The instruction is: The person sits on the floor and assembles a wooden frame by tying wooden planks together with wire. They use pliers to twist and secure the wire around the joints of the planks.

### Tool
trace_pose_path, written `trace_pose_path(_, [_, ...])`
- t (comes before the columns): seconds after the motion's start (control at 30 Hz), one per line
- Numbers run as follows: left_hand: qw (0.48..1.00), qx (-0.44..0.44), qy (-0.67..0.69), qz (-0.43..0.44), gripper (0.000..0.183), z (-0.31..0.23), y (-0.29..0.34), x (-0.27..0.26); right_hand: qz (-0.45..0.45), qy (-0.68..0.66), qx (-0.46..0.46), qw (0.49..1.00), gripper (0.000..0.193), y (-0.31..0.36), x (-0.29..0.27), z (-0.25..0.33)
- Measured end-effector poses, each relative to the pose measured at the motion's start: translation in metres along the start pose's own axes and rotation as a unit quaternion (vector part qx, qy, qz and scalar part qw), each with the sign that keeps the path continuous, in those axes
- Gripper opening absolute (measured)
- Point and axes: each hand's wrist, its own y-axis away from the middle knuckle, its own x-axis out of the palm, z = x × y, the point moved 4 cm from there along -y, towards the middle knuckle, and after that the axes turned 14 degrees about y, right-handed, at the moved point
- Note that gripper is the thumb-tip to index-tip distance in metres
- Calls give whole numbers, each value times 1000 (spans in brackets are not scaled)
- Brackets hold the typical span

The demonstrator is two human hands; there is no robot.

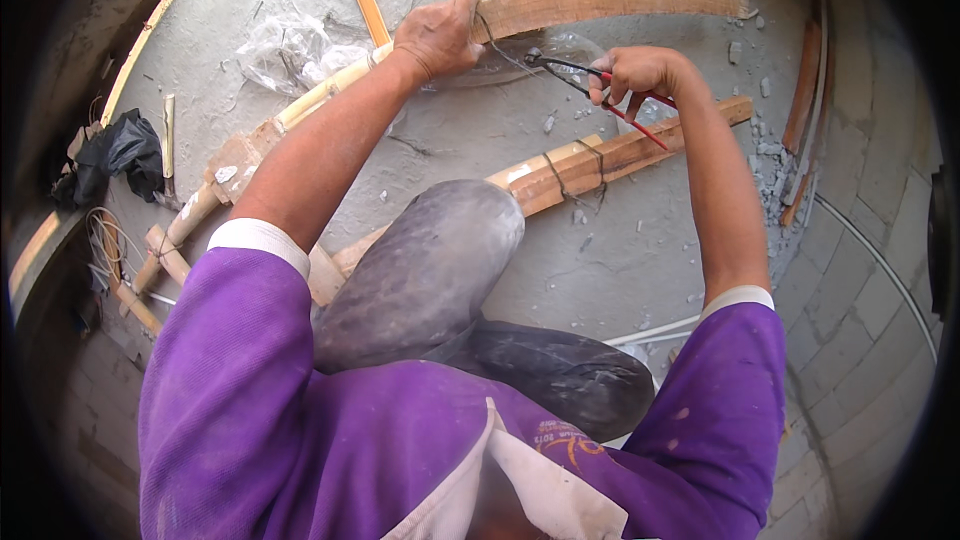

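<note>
My left hand (437, 36) is closed around the joint where a pale bamboo pole (330, 90) meets a wooden board (610, 2). A thin dark tie wire (500, 53) loops over the board beside my fingers, its tail running toward the pincers. In my right hand (642, 76) are pincers (572, 74) with red-and-black handles, spread apart, the jaws close to that wire. Whether the jaws grip it, I cannot tell. Below lies a second timber piece (640, 157), bound to a pale pole by dark wire ties (575, 177).
Rough grey concrete (600, 270) lies underneath, with rubble (770, 155) at the right. Clear plastic sheeting (290, 50) and a black plastic bag (125, 155) lie to the left. A block wall (870, 190) curves along the right. My bent knee (430, 260) is beside the lower timber.
</note>
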Motion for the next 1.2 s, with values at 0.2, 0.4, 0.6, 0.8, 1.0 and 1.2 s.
trace_pose_path(0.2, [1000, 6, -1, -7, 40, -1, 1, 0, -70, -49, -54, 995, 40, -1, 1, 12])
trace_pose_path(0.4, [1000, 3, 8, -6, 41, -2, 1, 0, -68, -13, -66, 995, 44, 4, 3, 28])
trace_pose_path(0.6, [1000, -7, -5, 0, 41, -2, 0, 1, -86, 69, -54, 992, 46, 14, 0, 37])
trace_pose_path(0.8, [1000, -5, -10, -5, 40, -2, 0, 2, -68, 100, -54, 991, 51, 10, -5, 48])
trace_pose_path(1.0, [1000, -2, -2, -13, 35, -3, 0, 1, -87, 165, -46, 981, 48, 14, 6, 55])
trace_pose_path(1.2, [1000, 4, -3, -18, 38, 2, -1, 4, -159, 210, -25, 964, 39, 22, 27, 55])
